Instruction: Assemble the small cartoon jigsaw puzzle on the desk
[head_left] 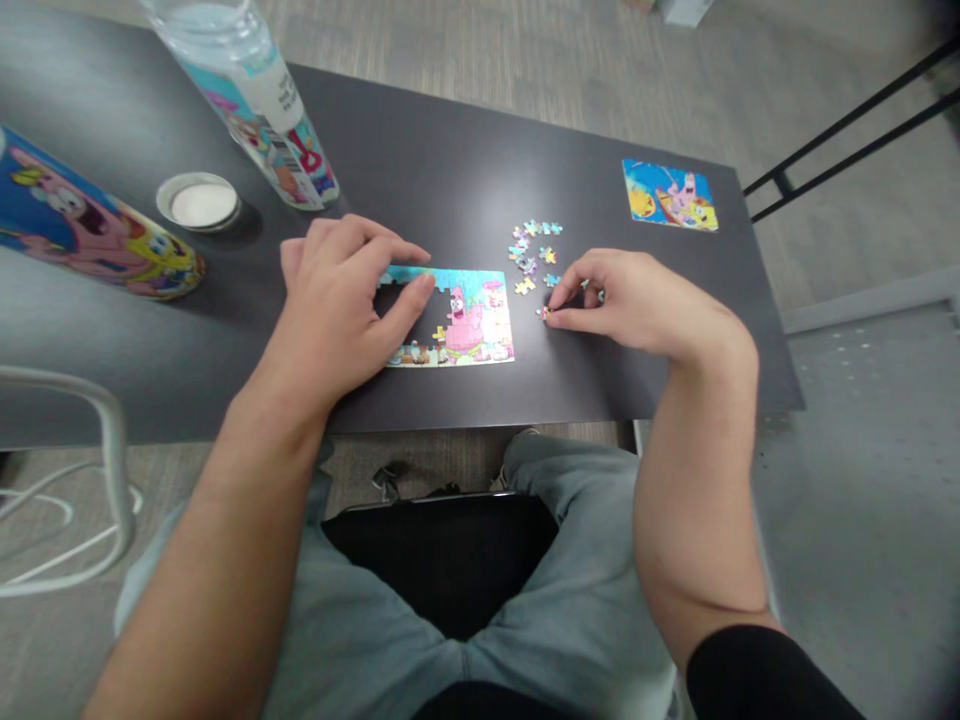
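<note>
A partly assembled jigsaw puzzle (480, 325) with a pink starfish character lies flat on the dark table (442, 170). Its middle-left part is a gap showing the tabletop. Over the puzzle's left side rests my left hand (345, 300), thumb and fingers spread, hiding that end. Right of the puzzle, my right hand (622, 300) pinches a small puzzle piece (544, 314) between thumb and index finger, low over the table. Several loose puzzle pieces (529, 262) are scattered between the puzzle and this hand, some partly behind its fingers.
A small picture card (671, 195) lies at the far right. To the left stand a clear plastic bottle (255, 110) with a printed label, a white round lid (201, 203) and a printed cylindrical can (90, 220). A white curved tube (112, 440) is at lower left.
</note>
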